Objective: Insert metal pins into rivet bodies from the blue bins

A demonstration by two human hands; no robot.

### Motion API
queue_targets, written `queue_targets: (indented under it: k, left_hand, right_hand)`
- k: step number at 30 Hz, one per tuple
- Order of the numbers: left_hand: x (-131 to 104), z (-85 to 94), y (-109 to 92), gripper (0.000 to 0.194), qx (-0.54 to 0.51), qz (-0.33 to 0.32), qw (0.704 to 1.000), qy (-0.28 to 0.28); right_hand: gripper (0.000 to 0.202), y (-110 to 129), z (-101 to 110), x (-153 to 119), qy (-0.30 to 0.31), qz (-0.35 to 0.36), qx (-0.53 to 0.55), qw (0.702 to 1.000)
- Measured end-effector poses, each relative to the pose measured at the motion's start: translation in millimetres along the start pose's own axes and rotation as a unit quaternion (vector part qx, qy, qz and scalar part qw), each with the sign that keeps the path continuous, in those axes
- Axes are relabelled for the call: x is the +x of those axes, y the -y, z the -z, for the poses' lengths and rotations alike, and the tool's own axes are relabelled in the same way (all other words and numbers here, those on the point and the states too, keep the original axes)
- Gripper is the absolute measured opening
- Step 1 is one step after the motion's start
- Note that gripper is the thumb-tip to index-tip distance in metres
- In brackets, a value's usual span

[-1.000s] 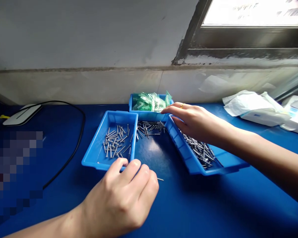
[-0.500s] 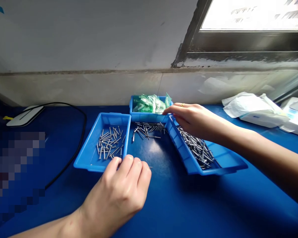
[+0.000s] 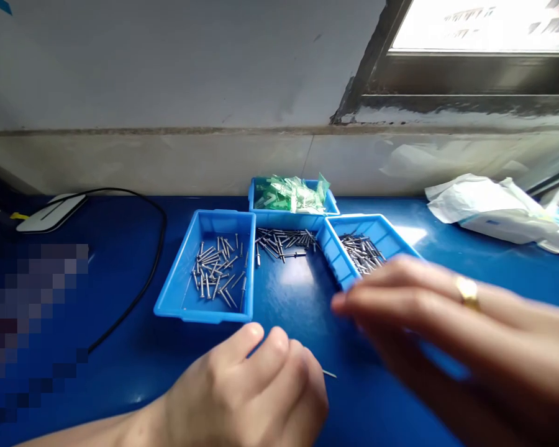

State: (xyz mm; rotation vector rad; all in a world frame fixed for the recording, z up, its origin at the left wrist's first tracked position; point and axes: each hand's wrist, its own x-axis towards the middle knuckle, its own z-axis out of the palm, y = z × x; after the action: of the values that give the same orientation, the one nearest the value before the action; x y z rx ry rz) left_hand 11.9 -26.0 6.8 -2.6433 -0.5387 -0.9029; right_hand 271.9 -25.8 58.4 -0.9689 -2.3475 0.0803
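My left hand is closed in front of the left blue tray, and a thin metal pin sticks out past its right side. The left tray holds loose screws. Blurred by motion, my right hand is over the near part of the right blue tray, with its fingers stretched forward; nothing shows between them. Rivets lie in that tray. More rivets lie on the blue table between the trays.
A back blue tray holds green and clear plastic packets. At the left, a black cable curves from a white flat device. White wrapped items lie at the right, below a window.
My right hand has come back from the rear tray toward the near right. My left hand has moved slightly right and nearer, still closed. The camera view has shifted slightly.
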Motion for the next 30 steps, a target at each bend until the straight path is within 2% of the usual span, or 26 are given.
queue_targets:
  k: [2,3,4,7,9,12,16,22,30]
  left_hand:
    - [-0.9,-2.9,2.8,0.050,-0.056,0.027,0.998,0.014]
    - [-2.1,-4.8,4.8,0.053,-0.070,0.043,0.996,0.022]
    - [-3.6,-6.7,6.8,0.054,-0.076,0.054,0.995,0.022]
    - [-9.1,-9.8,9.9,0.048,-0.075,0.061,0.994,0.048]
    - [-11.9,-9.3,9.3,0.043,-0.071,0.051,0.994,0.072]
    - [-12.4,-7.5,8.2,0.040,-0.083,0.044,0.992,0.089]
    - [-8.4,-6.1,10.3,0.047,-0.115,0.045,0.987,0.100]
    - [-6.5,-4.8,12.7,0.044,-0.131,0.023,0.984,0.118]
    - [-6.6,-3.6,20.0,0.037,-0.205,0.040,0.974,0.094]
  right_hand:
    - [0.020,22.6,-13.5,-14.1,0.003,0.017,0.095,0.995]
    - [0.023,28.1,-21.7,-19.1,-0.013,0.001,0.084,0.996]
    - [0.027,30.0,-29.8,-22.8,0.026,-0.003,0.054,0.998]
    - [0.037,22.8,-47.9,-28.9,0.056,-0.008,0.021,0.998]
    - [0.040,15.4,-53.0,-32.1,0.058,-0.011,0.029,0.998]
    - [0.040,9.1,-53.2,-37.8,0.072,-0.014,0.035,0.997]
    - [0.037,8.6,-51.1,-44.2,0.109,-0.007,0.045,0.993]
    - [0.032,7.6,-48.9,-45.4,0.086,-0.026,0.077,0.993]
    - [0.035,0.7,-44.1,-44.9,0.140,-0.016,0.104,0.984]
